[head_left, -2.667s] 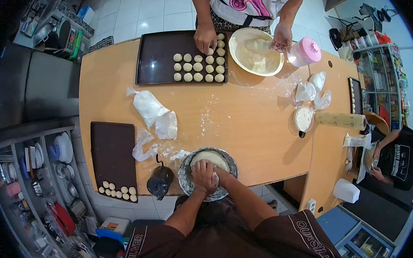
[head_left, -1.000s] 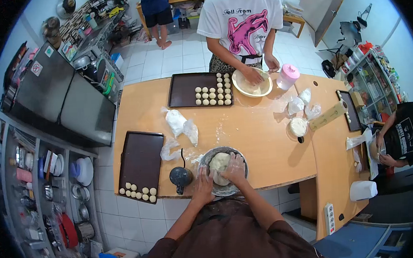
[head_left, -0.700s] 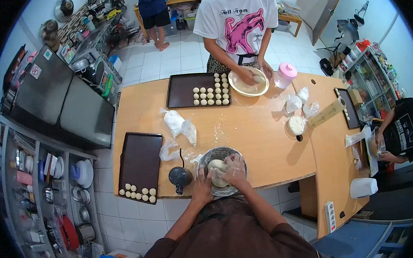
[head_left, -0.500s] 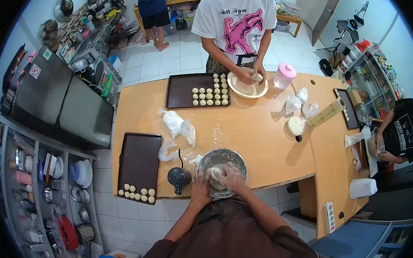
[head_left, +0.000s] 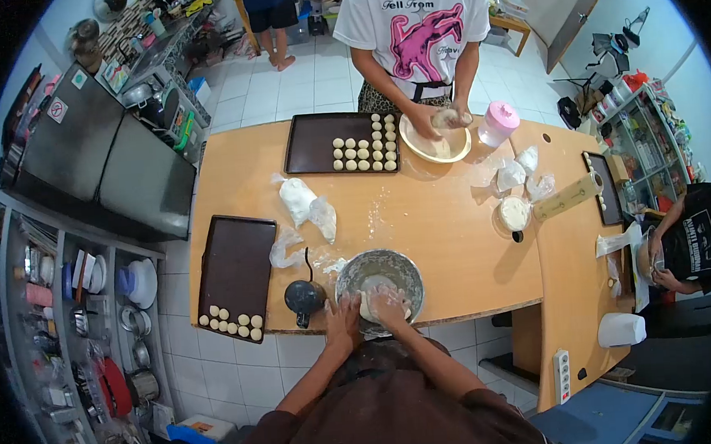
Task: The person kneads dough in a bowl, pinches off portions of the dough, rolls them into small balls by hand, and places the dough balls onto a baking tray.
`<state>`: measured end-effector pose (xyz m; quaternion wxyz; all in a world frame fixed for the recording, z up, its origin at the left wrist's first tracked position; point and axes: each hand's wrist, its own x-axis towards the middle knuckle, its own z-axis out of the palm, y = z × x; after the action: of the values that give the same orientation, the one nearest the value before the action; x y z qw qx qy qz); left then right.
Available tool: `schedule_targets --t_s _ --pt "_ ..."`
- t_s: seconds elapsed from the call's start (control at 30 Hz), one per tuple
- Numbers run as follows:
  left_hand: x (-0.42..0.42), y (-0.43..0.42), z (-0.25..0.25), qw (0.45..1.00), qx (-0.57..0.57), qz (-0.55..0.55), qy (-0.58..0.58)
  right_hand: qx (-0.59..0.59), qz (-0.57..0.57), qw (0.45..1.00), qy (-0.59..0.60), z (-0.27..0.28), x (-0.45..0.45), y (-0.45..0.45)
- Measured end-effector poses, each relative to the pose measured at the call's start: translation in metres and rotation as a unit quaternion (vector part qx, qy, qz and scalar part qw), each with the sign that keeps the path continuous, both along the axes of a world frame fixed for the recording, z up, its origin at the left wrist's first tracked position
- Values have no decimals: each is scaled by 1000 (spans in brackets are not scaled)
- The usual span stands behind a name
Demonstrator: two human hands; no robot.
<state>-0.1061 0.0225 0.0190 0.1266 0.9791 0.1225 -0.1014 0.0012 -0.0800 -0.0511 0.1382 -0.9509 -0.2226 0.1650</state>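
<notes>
A grey speckled bowl stands at the table's near edge. My right hand presses on pale dough low in the bowl, its fingers spread over it and hiding part of it. At the bowl's left rim rests my left hand, its fingers stretched out and apart, with nothing held. Just left of it is a dark mug-like container with a thin curved rod rising from it. Farther left lies a dark tray with several small dough balls at its near end.
Bags of white powder lie left of centre. Across the table, a person holds dough over a cream bowl, beside a tray of dough balls and a pink-lidded jar. Another person works at the right.
My right hand has moved down onto the dough, which now sits lower in the bowl. The person opposite has lifted dough above the cream bowl. The view has shifted slightly.
</notes>
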Motion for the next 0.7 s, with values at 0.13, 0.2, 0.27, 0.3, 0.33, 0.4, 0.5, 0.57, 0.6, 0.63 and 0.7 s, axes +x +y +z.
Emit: schedule_targets --t_s 0.13,0.2,0.27,0.3,0.33,0.4,0.5,0.57,0.6,0.63,0.7 --pt "1 -3 3 995 89 -34 19 3 -95 995 -11 88 -5 12" --pt "0 -5 -1 994 96 -35 25 24 -72 997 -4 103 1 11" --pt "6 -6 11 996 53 -20 71 64 -20 997 -34 94 3 5" --pt "12 -6 26 994 8 -5 113 84 8 995 -50 89 5 3" --pt "16 -7 37 987 -38 13 156 82 13 995 -55 90 8 4" --pt "4 -12 2 998 24 20 61 81 22 994 -63 93 11 10" --pt "4 -13 1 998 40 30 36 45 44 998 4 90 24 18" --pt "7 -10 0 998 56 23 31 33 57 998 11 83 34 24" --pt "4 -11 -7 997 77 14 17 26 67 997 13 79 39 27" --pt "5 -14 -14 995 97 8 2 42 61 997 -15 70 45 29" --pt "8 -14 -24 996 91 8 -4 77 51 993 -67 45 49 33"
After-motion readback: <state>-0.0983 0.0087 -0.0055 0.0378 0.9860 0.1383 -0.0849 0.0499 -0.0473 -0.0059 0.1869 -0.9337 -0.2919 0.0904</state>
